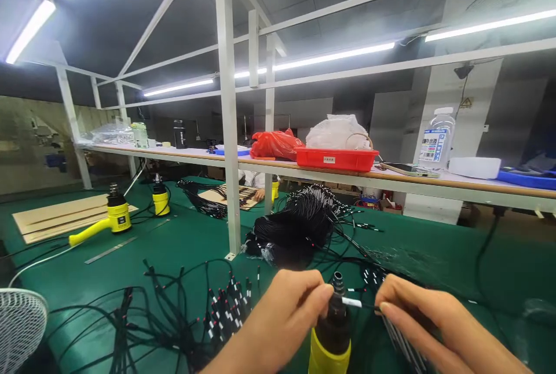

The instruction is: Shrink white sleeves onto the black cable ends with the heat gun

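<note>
At 8 o'clock, far left, stands the wire guard of an electric fan (19, 327). At 9 o'clock, stacked cardboard sheets (61, 217) lie on the green bench mat (438, 258), with a yellow-handled heat gun (119, 217) beside them, a steel rule (110, 249) nearer the viewer, and a second yellow heat gun (160, 200) standing upright beyond. At 7 o'clock, loose black cables with white-sleeved ends (174, 319) lie in a tangle, just left of the person's left hand (278, 322). That hand's fingers are curled, with their tips just beside the nozzle; whether they pinch anything is hard to confirm from this view, so the grip cannot be told. At 6 o'clock, a third heat gun (332, 327) stands upright, yellow body below a black nozzle. A black cable with a white sleeve (351, 303) lies level across the nozzle tip at about 5 o'clock, pinched closed between the thumb and fingers of the right hand (434, 322), with further cable ends (402, 339) running beneath that hand. At 12 o'clock, a large bundle of black cable (295, 229) sits on the mat. Beyond it, a co-worker's hand (259, 194) rests near a board of cables (230, 195). At 1 o'clock, a red tray (336, 160) sits on the overhead shelf (391, 180), with a plastic bottle (436, 139) to its right.
</note>
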Tool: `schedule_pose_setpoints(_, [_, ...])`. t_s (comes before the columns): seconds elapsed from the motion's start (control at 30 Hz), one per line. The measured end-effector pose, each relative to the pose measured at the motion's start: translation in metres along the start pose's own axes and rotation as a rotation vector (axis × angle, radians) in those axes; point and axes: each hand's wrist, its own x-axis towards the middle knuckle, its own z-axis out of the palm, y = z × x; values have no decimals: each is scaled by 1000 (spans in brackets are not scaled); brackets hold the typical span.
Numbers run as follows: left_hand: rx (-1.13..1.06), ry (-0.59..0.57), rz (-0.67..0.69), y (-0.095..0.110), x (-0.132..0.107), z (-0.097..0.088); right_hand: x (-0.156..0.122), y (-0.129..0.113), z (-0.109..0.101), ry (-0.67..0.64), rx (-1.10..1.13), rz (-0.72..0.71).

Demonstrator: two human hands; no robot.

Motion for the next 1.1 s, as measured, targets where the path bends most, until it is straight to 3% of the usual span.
schedule_pose_setpoints(0.2, [-71, 83, -21, -15, 14, 4, 13, 8, 7, -68, 50, 149])
schedule_pose_setpoints(0.7, [-82, 142, -25, -53, 48, 14, 37, 30, 22, 15, -29, 145])
schedule_pose_setpoints(1.1, [-124, 147, -15, -54, 54, 17, 42, 30, 24, 37, -71, 139])
